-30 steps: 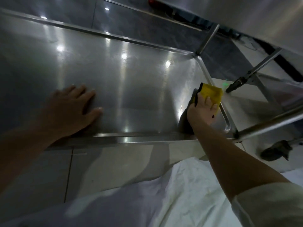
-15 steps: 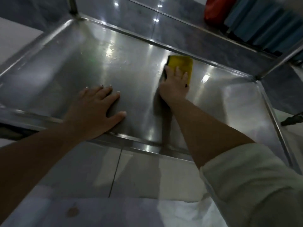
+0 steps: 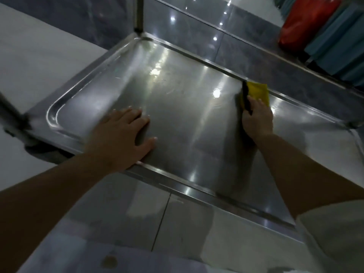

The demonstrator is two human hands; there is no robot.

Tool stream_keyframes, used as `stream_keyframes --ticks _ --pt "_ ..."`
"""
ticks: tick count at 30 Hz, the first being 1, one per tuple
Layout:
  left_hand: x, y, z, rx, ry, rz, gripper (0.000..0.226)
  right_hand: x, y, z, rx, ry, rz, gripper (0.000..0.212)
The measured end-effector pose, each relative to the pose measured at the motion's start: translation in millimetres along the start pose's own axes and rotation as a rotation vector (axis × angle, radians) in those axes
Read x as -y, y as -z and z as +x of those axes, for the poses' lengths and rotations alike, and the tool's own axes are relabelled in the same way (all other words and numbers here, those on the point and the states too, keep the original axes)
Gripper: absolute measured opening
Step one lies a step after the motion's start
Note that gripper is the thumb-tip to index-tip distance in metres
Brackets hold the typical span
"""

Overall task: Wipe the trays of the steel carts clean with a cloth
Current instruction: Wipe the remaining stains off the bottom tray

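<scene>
— Why is the left hand (image 3: 120, 138) spread flat on the near part of the steel tray (image 3: 82, 83)?

— Probably to steady the cart while the right hand (image 3: 258, 119) presses the yellow cloth (image 3: 257, 91) against the tray's far rim, fingers laid over it.

— And the count?

— One tray in view, one cloth, two hands, one upright post (image 3: 138, 14) at the far corner.

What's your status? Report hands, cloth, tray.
Left hand flat on tray. Right hand pressing yellow cloth at far rim. Nothing in the way.
</scene>
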State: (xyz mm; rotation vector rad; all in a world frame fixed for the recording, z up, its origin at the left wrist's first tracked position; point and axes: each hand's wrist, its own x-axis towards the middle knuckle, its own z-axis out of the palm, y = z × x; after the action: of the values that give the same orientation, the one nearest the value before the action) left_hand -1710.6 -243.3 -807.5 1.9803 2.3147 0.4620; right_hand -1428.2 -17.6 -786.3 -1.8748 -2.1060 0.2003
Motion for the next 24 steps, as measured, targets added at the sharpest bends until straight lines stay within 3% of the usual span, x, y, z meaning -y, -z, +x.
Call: stream_keyframes --ticks 3,5,8,13,18,24 --pt "-5 -2 -1 -0.019 0.017 -0.004 0.078 56 -14 19 0.0 -0.297 0.024 0.045" --pt "-5 -2 -3 -0.03 0.03 -0.007 0.078 99 -29 24 0.037 -0.3 0.011 0.045" --pt "-7 -1 -6 -0.067 0.094 0.005 0.073 162 -52 24 0.127 -0.052 0.036 0.048" --pt "-10 3 -12 -0.124 0.294 0.016 0.064 239 -82 -12 0.314 0.624 0.046 0.047" --pt "-13 5 -21 -0.142 0.362 -0.01 0.064 193 -56 -47 0.303 0.84 0.123 0.049" --pt "-15 3 -20 -0.084 0.281 0.018 0.059 100 -12 -101 0.147 0.783 0.122 0.049"
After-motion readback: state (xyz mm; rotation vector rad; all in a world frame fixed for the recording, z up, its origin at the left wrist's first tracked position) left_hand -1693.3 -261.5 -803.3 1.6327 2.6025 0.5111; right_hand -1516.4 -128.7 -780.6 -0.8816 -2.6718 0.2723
